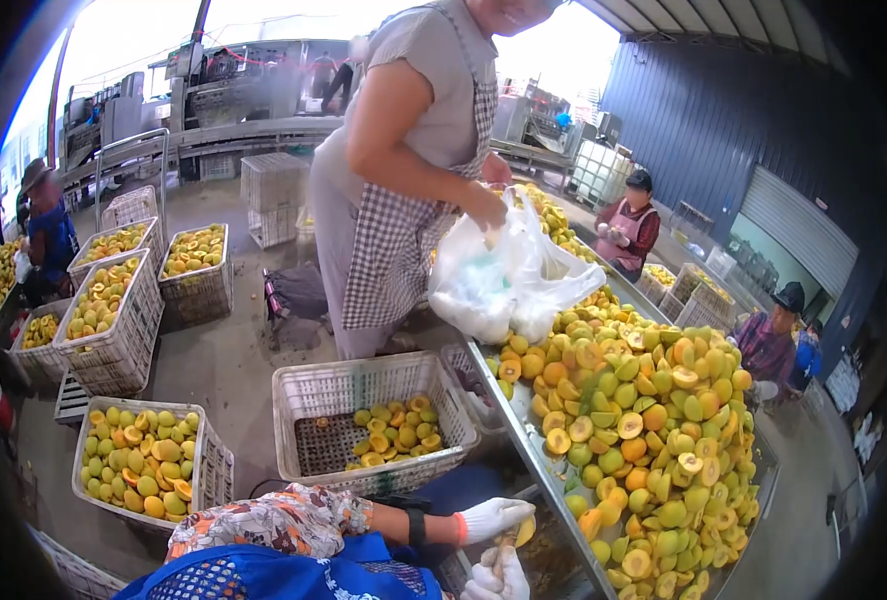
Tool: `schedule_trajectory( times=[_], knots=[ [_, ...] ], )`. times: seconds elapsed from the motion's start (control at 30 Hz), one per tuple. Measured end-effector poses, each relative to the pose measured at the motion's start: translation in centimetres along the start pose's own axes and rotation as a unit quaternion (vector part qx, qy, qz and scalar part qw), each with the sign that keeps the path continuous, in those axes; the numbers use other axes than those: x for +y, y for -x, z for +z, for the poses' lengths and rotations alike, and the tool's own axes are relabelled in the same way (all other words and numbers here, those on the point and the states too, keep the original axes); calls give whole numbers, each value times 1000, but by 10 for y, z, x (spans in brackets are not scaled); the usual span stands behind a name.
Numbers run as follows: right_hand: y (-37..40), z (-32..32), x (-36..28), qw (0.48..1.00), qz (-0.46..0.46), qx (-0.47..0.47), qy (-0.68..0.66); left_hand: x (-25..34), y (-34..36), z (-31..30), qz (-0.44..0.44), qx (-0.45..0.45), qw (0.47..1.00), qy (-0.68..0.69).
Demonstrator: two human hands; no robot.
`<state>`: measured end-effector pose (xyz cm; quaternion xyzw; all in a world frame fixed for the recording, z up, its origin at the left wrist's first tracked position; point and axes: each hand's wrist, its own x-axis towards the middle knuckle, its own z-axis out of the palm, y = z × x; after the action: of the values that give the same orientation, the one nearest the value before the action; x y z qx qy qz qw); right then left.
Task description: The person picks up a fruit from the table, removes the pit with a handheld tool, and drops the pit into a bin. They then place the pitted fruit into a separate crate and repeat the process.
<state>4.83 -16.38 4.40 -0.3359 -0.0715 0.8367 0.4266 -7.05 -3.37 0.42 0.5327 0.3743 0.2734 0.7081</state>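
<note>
My left hand point(494, 520), in a white glove, is closed on a yellow fruit piece point(526, 530) at the table's near edge. Just below it in the view, my right hand point(497, 577), also gloved, has its fingers bent; what it holds, if anything, is hard to make out. Both hands are close together beside the metal edge of the sorting table point(547, 480). A large heap of green and yellow cut fruit point(654, 430) lies on the table to their right.
A standing person point(404, 150) in a checked apron handles a white plastic bag point(509, 275) over the table. A partly filled crate point(309, 385) stands beside my arm, and fuller crates point(204, 470) are at left. Other people point(629, 225) work across the table.
</note>
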Motion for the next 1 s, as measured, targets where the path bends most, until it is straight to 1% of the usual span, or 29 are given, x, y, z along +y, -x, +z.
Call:
schedule_trajectory(
  times=[0.07, 0.1, 0.13, 0.2, 0.23, 0.3, 0.43, 0.53, 0.6, 0.63, 0.7, 0.73, 0.8, 0.83, 0.9, 1.0],
  knots=[
    [1, 2, 1, 1000, 8, 0, -16, -5, 0, -3, 102, -4, 994, -39],
    [1, 2, 0, 1000, 9, 0, -16, -8, 1, -3, 122, -6, 992, -36],
    [1, 1, 0, 1000, 12, -7, -18, -11, 1, -2, 122, -5, 992, -36],
    [1, -1, 0, 1000, 15, -14, -20, -15, 3, 2, 171, 58, 982, -60],
    [1, -2, 0, 999, 18, -26, -33, -15, 2, 4, 172, 58, 981, -61],
    [1, -4, -1, 998, 21, -39, -46, -15, 1, 10, 136, 68, 988, -17],
    [2, -9, -1, 997, 14, -55, -48, -14, -2, 11, 128, 51, 990, -33],
    [2, -13, 0, 997, 9, -62, -44, -12, 0, 13, 157, 58, 985, -39],
    [3, -13, 1, 997, 9, -65, -44, -8, 5, 14, 126, 52, 990, -30],
    [4, -12, 1, 996, 10, -67, -50, -10, 3, 13, 126, 52, 990, -30],
    [5, -13, 2, 996, 11, -68, -56, -12, 1, 13, 117, 21, 993, 9],
    [6, -14, 3, 997, 9, -66, -49, -10, 3, 12, 117, 22, 993, 10],
    [8, -15, 5, 997, 6, -64, -43, -3, 6, 7, 88, -37, 995, -1],
    [10, -14, 6, 997, 4, -60, -45, -4, 6, 7, 88, -37, 995, -3],
    [8, -13, 8, 997, 3, -62, -46, -5, 8, 5, 115, -43, 992, -4],
    [6, -15, 8, 997, 0, -68, -34, -3, 10, 6, 107, -20, 994, 0]
  ],
)
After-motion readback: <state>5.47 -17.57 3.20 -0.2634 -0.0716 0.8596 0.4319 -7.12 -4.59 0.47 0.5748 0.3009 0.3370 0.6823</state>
